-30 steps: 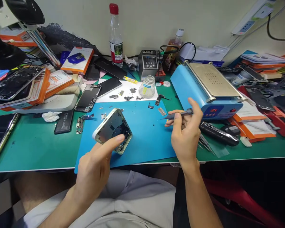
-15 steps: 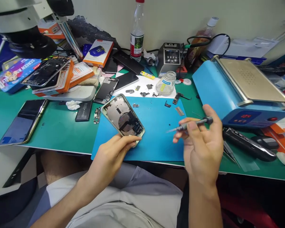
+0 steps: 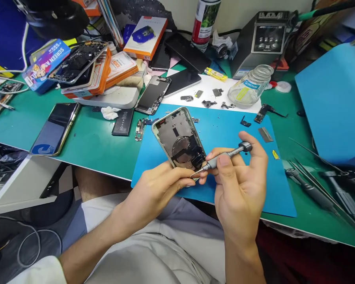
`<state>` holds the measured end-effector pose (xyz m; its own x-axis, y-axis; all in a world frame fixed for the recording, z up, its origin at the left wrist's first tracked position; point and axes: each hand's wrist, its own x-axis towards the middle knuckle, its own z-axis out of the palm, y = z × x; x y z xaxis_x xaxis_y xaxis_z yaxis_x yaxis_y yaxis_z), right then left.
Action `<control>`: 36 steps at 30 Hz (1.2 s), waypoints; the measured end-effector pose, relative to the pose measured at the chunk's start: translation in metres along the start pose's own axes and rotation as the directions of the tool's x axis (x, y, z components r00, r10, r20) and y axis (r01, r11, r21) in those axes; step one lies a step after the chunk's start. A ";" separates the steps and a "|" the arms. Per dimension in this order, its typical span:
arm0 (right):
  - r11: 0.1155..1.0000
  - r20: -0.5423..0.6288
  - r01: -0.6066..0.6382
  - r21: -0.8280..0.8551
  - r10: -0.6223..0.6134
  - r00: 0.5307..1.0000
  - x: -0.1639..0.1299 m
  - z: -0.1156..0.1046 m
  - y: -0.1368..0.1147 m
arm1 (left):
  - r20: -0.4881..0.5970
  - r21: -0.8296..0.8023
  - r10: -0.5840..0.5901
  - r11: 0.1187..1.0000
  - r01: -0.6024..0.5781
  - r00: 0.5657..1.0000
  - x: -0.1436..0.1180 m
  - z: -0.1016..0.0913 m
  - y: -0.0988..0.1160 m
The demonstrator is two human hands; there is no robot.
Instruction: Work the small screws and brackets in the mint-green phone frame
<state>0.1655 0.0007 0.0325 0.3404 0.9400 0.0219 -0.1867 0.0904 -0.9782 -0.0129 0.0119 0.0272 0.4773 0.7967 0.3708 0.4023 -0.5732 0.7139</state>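
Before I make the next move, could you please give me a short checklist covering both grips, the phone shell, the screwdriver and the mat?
1. Left grip on phone shell: ok, at its near end.
2. Right grip on screwdriver: ok.
3. Shell's inside facing the camera: ok.
4. Screwdriver tip seated: cannot tell, too small.
5. Mat free of loose parts: not ok, several lie there.

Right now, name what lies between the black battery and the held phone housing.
The head view shows a small metallic part and some blue mat between the black battery and the phone housing.
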 end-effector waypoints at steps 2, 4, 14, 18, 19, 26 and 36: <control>1.000 0.017 -0.008 -0.018 0.008 1.000 0.001 0.000 0.000 | 0.005 -0.005 -0.005 1.000 0.005 1.000 0.001 -0.001 0.000; 0.999 0.031 -0.016 -0.030 0.017 0.999 0.002 -0.001 0.000 | 0.010 0.005 -0.007 1.000 0.007 1.000 0.000 -0.001 0.000; 0.998 0.073 -0.029 -0.053 0.033 0.997 0.006 -0.005 0.002 | 0.012 0.033 0.007 0.999 -0.008 1.000 -0.004 -0.005 -0.002; 0.999 0.066 -0.030 -0.032 0.032 0.997 0.006 -0.006 0.002 | -0.005 0.020 0.009 1.000 -0.009 1.000 -0.003 -0.004 -0.003; 0.999 0.071 -0.037 -0.016 0.038 0.997 0.006 -0.006 0.002 | -0.006 0.019 0.007 1.000 -0.007 1.000 -0.003 -0.003 -0.003; 0.999 0.092 -0.039 -0.016 0.041 0.995 0.006 -0.006 0.001 | 0.003 0.023 -0.003 1.000 0.003 1.000 -0.004 -0.005 -0.003; 0.999 0.125 -0.022 -0.031 0.026 0.992 0.006 -0.007 0.000 | 0.032 0.063 -0.022 0.998 0.020 0.999 -0.004 -0.006 -0.003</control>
<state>0.1734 0.0038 0.0308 0.2179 0.9757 0.0224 -0.1653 0.0595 -0.9844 -0.0204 0.0118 0.0268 0.4926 0.8029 0.3358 0.4605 -0.5679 0.6823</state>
